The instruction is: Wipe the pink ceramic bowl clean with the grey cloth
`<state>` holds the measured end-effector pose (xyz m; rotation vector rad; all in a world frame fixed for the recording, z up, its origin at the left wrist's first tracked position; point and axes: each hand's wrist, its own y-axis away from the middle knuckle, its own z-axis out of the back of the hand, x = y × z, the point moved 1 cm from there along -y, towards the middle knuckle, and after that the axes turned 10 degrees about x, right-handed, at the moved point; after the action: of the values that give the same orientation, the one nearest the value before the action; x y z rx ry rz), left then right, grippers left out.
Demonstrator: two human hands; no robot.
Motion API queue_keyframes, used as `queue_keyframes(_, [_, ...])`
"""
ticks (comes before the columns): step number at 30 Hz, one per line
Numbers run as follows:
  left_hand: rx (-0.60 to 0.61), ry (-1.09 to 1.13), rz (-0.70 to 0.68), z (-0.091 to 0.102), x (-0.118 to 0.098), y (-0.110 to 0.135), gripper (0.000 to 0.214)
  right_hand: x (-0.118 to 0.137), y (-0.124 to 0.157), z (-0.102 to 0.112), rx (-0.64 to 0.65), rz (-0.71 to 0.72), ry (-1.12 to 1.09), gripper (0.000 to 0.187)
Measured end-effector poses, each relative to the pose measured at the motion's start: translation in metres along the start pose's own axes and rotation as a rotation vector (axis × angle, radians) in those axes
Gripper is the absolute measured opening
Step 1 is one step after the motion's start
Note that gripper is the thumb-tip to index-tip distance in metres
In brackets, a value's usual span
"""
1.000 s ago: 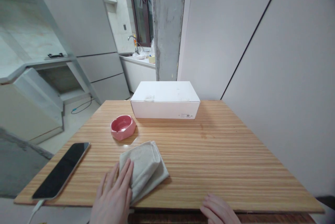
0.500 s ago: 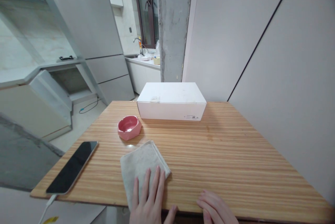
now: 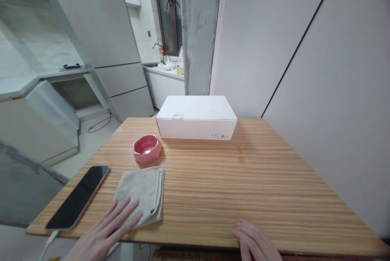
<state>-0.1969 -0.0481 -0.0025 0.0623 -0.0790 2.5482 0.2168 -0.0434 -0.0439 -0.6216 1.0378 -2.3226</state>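
A folded beige cloth (image 3: 143,192) lies on the wooden table (image 3: 243,179) near the front left. My left hand (image 3: 106,230) rests flat on the cloth's near edge, fingers stretched out and slightly spread. My right hand (image 3: 254,242) lies at the table's front edge to the right, fingers together and extended, holding nothing. A pink ashtray (image 3: 147,148) sits just beyond the cloth. A black phone (image 3: 78,196) with a white cable lies at the left edge.
A closed white box (image 3: 197,117) stands at the table's far side. A grey wall runs along the right. Behind are a concrete pillar (image 3: 199,29), a grey fridge (image 3: 100,37) and a counter with a sink.
The cloth has slid left across the table under my left hand, which moved left with it. My right hand has stayed at the front edge.
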Motion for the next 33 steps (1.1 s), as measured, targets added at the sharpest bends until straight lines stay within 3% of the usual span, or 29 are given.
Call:
queue_keyframes(3, [0.014,0.062,0.046,-0.004,0.02,0.016,0.069,-0.001,-0.003,0.003,0.019,0.011,-0.01,0.02])
queue_keyframes(6, [-0.08,0.114,0.078,-0.002,0.016,0.023,0.065,0.0,-0.013,0.009,0.059,-0.004,-0.042,0.019])
queue_keyframes(9, [-0.299,0.28,0.217,0.007,-0.016,0.007,0.055,0.005,-0.033,0.013,0.121,-0.114,-0.156,0.019])
queue_keyframes(12, [-0.415,0.519,0.266,0.021,-0.063,-0.04,0.041,0.011,-0.059,0.005,0.222,-0.421,-0.38,0.017])
queue_keyframes(16, [-0.241,0.972,0.264,0.026,-0.112,-0.123,0.033,0.016,-0.088,-0.025,0.429,-0.687,-0.709,0.031])
queue_keyframes(19, [-0.142,1.085,0.305,0.02,-0.13,-0.163,0.038,0.017,-0.094,-0.043,0.527,-0.718,-0.8,0.034])
queue_keyframes(24, [-0.145,0.939,0.288,0.011,-0.137,-0.168,0.034,0.019,-0.09,-0.045,0.572,-0.658,-0.704,0.031])
queue_keyframes(33, [-0.118,0.979,0.25,0.012,-0.136,-0.165,0.032,0.022,-0.089,-0.043,0.588,-0.691,-0.715,0.029])
